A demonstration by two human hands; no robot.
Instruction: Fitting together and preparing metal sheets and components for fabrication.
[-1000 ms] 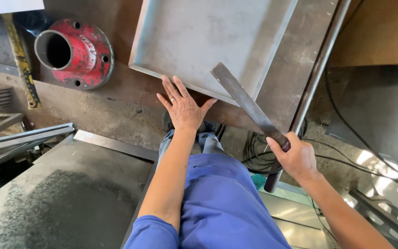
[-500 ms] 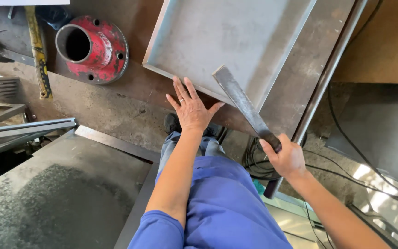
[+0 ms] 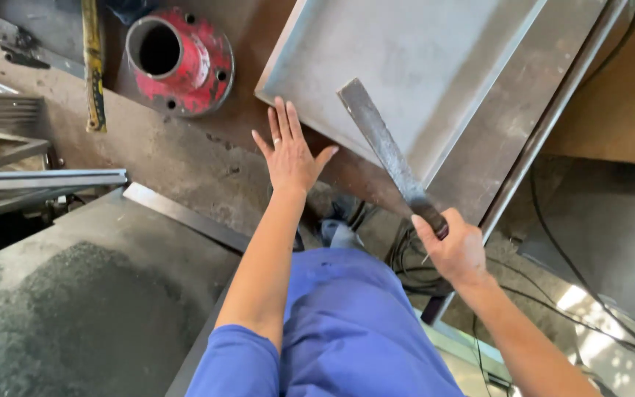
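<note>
Left hand (image 3: 292, 156): arm stretched forward and nearly straight, palm down, fingers spread flat, fingertips touching the near edge of the grey sheet-metal tray (image 3: 435, 66). Right hand (image 3: 453, 248): arm bent and reaching forward from the lower right, fist wrapped tight round the dark handle end of a long flat metal file (image 3: 387, 151). The file runs from the fist up and to the left, its blade slanting over the tray's near corner; contact with the tray cannot be told. The tray lies at an angle on the rusty brown desk (image 3: 185, 147). Red pipe flange (image 3: 178, 59), bore upward, on the desk left of the tray, well apart from both hands. Yellow-handled tool (image 3: 95, 66) lies left of the flange.
</note>
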